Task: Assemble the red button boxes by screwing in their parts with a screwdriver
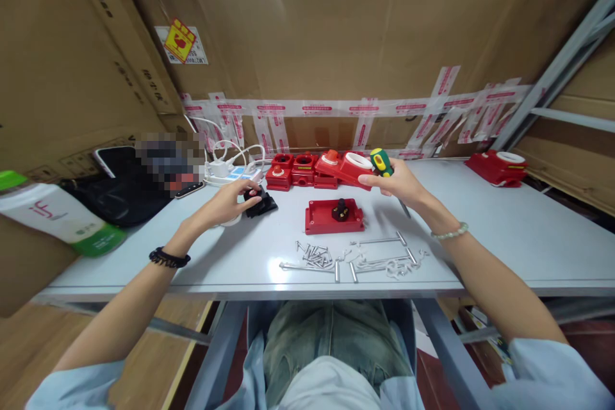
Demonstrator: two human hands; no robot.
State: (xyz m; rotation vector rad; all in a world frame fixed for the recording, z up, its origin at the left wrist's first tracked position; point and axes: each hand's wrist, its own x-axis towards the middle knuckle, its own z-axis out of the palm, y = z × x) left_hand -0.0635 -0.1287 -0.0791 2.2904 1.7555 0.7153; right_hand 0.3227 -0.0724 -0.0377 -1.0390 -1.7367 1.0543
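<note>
My left hand point(229, 202) is at the left of the table, its thumb and fingers closed around a small black part point(254, 195) beside other black pieces point(267, 204). My right hand point(402, 183) grips a screwdriver point(381, 163) with a green and yellow handle, its shaft pointing down below the palm. The same hand's thumb and fingers also pinch the edge of a red housing cover point(344, 169) with a white ring, tilted above the table. Between the hands, a red open housing point(319, 218) lies on the table with a black round plug-like part point(340, 211) in it.
Loose screws point(314, 254), metal L-shaped rods point(310, 268) and white scraps point(398, 268) lie near the front edge. Red units point(279, 174) line the back, another red unit point(497, 168) stands far right. A white power strip point(243, 173) with cables and a bottle point(62, 214) are left.
</note>
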